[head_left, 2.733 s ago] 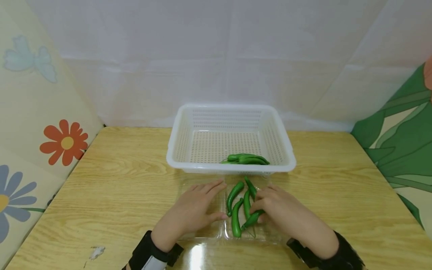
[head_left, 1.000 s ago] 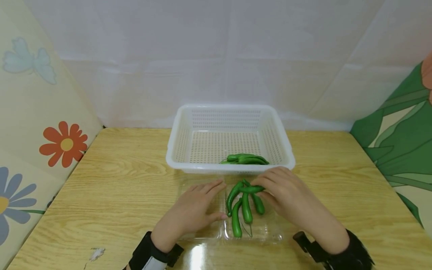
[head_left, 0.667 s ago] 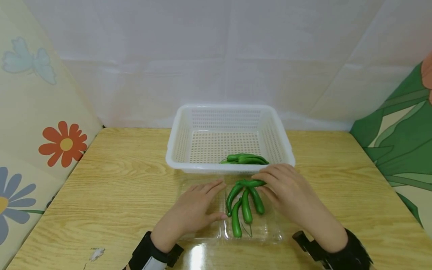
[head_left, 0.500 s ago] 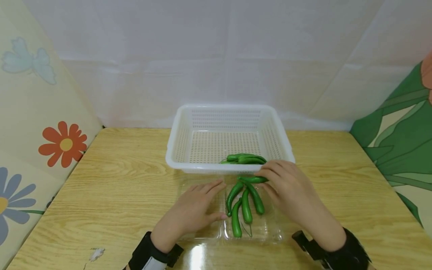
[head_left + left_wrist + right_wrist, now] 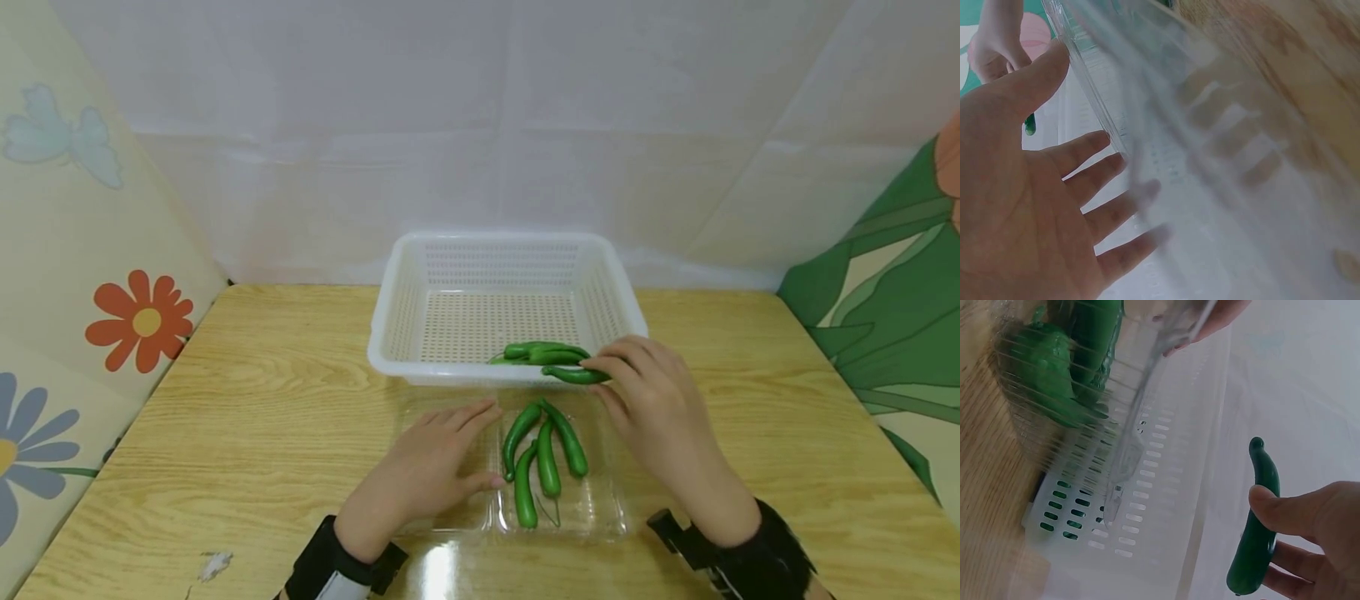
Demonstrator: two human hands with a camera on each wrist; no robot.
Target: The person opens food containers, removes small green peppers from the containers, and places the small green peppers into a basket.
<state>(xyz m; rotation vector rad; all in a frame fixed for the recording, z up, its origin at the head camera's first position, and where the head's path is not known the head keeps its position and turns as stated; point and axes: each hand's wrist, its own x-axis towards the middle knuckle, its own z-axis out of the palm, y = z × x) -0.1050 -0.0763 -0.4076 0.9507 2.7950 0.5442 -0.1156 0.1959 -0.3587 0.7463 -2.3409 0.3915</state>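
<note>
My right hand (image 5: 660, 408) pinches a green chili pepper (image 5: 576, 376) between thumb and fingers, at the near rim of the white basket (image 5: 450, 367). In the right wrist view the held chili pepper (image 5: 1262, 472) points away from the thumb. Several other chilies (image 5: 549, 467) lie in the right compartment of a clear plastic container (image 5: 619, 508) in front of the basket. Over its left compartment my left hand (image 5: 427, 467) stays with fingers extended; in the left wrist view its fingertips (image 5: 1105, 139) are right at the clear plastic wall.
Inside the basket, a small heap of green chilies (image 5: 551, 353) lies by the near wall. Behind it hangs a white cloth (image 5: 450, 150). The wooden table (image 5: 285, 358) extends to both sides, with flower-patterned panels (image 5: 142, 321) at its edges.
My right hand has picked up one chili from the container, turned it crosswise and carried it away from me to the basket's rim. The left hand has stayed put.
</note>
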